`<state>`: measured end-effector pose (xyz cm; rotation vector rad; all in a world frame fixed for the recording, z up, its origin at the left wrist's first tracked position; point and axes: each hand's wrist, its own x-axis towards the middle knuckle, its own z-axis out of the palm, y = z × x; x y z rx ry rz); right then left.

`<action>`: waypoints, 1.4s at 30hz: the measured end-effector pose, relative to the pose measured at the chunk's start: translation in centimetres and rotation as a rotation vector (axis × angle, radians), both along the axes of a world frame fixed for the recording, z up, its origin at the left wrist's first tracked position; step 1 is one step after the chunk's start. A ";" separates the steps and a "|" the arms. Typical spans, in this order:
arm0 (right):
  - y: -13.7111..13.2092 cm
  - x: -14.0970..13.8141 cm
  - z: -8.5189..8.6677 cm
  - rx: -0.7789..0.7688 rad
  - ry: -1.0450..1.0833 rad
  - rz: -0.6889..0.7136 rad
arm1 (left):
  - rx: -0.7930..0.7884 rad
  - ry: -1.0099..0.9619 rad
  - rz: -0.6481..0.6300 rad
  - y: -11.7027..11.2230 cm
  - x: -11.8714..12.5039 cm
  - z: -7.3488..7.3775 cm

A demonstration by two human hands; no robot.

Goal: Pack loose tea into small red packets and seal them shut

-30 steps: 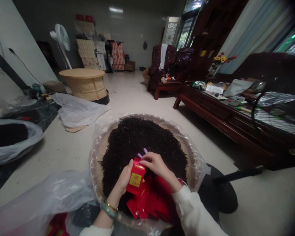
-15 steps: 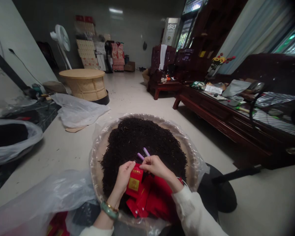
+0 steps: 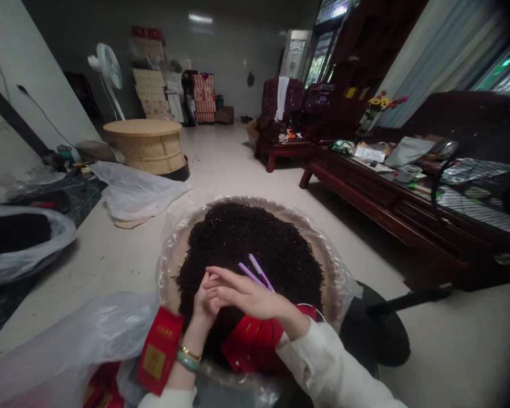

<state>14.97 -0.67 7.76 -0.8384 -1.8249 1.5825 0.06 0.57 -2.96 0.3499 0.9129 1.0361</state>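
Observation:
My left hand [image 3: 205,303], with a green bangle [image 3: 188,360] on the wrist, and my right hand [image 3: 249,294] meet over dark dried tea leaves [image 3: 255,235]. The right hand's fingers are stretched out across the left hand, hiding part of its fingers; no object shows in either hand. A red packet [image 3: 164,328] with a gold square is apart from the fingers, beside my left forearm. Several red packets [image 3: 253,343] lie on the leaves below my right hand. A purple two-armed tool [image 3: 261,275], like a small hair straightener, rests just behind that hand.
A plastic-lined round basket [image 3: 168,272] holds the leaves. On the left are a clear plastic bag [image 3: 97,323], more red packets [image 3: 104,385] and another lined tray [image 3: 63,238]. A black round stand base [image 3: 380,334] is at right, near a long wooden table [image 3: 378,204].
The red packet has left my fingers and is now to the left, beside my forearm. My right hand has moved left across my left hand, its fingers straightened.

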 end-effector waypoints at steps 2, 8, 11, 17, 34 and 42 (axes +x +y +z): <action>0.6 1.4 -1.0 0.088 -0.251 -0.058 | 0.007 -0.020 0.016 0.3 -0.1 0.4; 0.4 3.3 -6.3 0.413 -0.896 0.148 | 0.030 -0.040 0.056 0.7 -0.7 1.8; -1.0 1.6 -7.6 0.546 -0.954 0.240 | 0.032 -0.012 0.036 0.6 -0.4 1.8; -2.0 -0.3 -7.8 0.627 -0.997 0.322 | 0.065 0.030 0.012 0.3 0.0 1.2; -1.1 0.0 -7.9 0.410 -0.967 0.388 | 0.160 0.187 -0.280 -0.3 -4.6 -0.6; -1.1 0.7 -8.2 0.367 -0.934 0.388 | 0.198 0.223 -0.434 -0.8 -9.6 -1.8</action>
